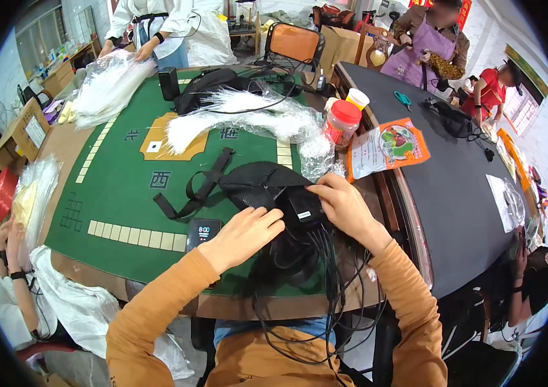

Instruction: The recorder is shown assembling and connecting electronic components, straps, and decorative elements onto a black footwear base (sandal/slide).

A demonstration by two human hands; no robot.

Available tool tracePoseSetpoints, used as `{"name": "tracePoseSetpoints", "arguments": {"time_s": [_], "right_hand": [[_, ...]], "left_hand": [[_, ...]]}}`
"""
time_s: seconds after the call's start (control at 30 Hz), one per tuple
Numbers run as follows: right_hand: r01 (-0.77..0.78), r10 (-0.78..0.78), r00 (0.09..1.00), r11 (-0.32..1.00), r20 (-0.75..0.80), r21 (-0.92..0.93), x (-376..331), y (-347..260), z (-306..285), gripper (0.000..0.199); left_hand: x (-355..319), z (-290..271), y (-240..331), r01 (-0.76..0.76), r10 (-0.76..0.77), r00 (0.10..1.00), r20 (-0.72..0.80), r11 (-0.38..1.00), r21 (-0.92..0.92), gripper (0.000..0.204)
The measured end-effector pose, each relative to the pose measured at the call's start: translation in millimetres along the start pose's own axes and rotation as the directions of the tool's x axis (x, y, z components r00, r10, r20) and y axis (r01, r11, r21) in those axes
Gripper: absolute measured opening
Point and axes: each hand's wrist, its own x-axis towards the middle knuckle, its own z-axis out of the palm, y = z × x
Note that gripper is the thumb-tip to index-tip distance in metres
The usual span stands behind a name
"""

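Note:
In front of me on the green game mat (119,206) lies a black fabric bag (254,177), its opening toward me and a strap (200,190) trailing left. A black box (300,205) with a small white label sits in the opening. Black cables (325,258) run down from it toward my lap. My left hand (248,232) is closed on the bag's left edge, fingers curled and fingertips partly hidden. On the other side, my right hand (345,205) pinches the bag's edge beside the box. A phone-like device (203,233) with a lit screen lies beside my left wrist.
Bundles of white plastic strands (242,119) lie beyond the bag. A red-lidded jar (342,122) and an orange-and-white packet (387,148) stand to the right. A dark table (455,187) adjoins there. Other people work around both tables; one handles clear plastic (109,90) at far left.

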Motion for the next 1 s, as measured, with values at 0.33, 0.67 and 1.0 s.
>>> {"name": "tracePoseSetpoints", "arguments": {"time_s": [0.33,0.67,1.0], "right_hand": [[0.315,-0.306,0.939,0.949,0.16,-0.033,4.5,-27.0,20.8,0.029],[-0.036,-0.083,0.949,0.93,0.303,0.366,65.0,-14.5,-2.6,0.031],[0.207,-0.19,0.975,0.966,0.115,-0.152,115.5,-61.8,82.4,0.047]], "left_hand": [[-2.5,-1.2,-0.3,0.219,-0.36,0.885,-0.294,0.881,-0.42,0.019],[-37.0,-34.8,-70.9,0.455,-0.565,0.795,-0.219,0.795,-0.4,0.027],[-40.5,10.6,-136.6,0.44,-0.441,0.896,0.049,0.867,-0.235,0.043]]}}
